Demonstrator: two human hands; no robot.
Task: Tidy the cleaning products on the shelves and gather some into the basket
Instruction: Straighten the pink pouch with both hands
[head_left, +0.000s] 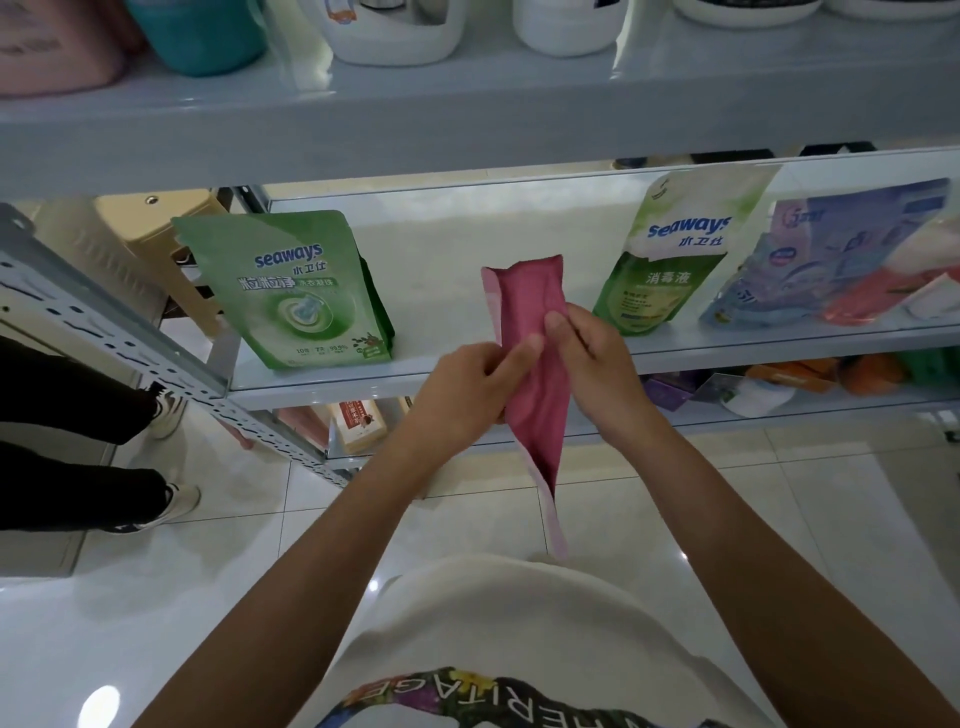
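A folded pink cloth (527, 306) hangs lengthwise in front of the middle shelf (436, 249), held by both hands. My left hand (470, 387) grips its left edge with curled fingers and thumb. My right hand (592, 348) pinches its right edge. On the shelf a green Seaways pouch (283, 288) stands at the left. A paler green Seaways pouch (670, 254) leans at the right, next to a pile of purple and red refill packs (831, 270). No basket is in view.
The top shelf (467, 119) carries pink (57, 41), teal (202, 31) and white jugs (395, 31). Boxes and packs (769, 389) fill the lower shelf. A grey perforated upright (130, 343) slants at the left. Another person's legs (78, 447) stand on the white tiles at the left.
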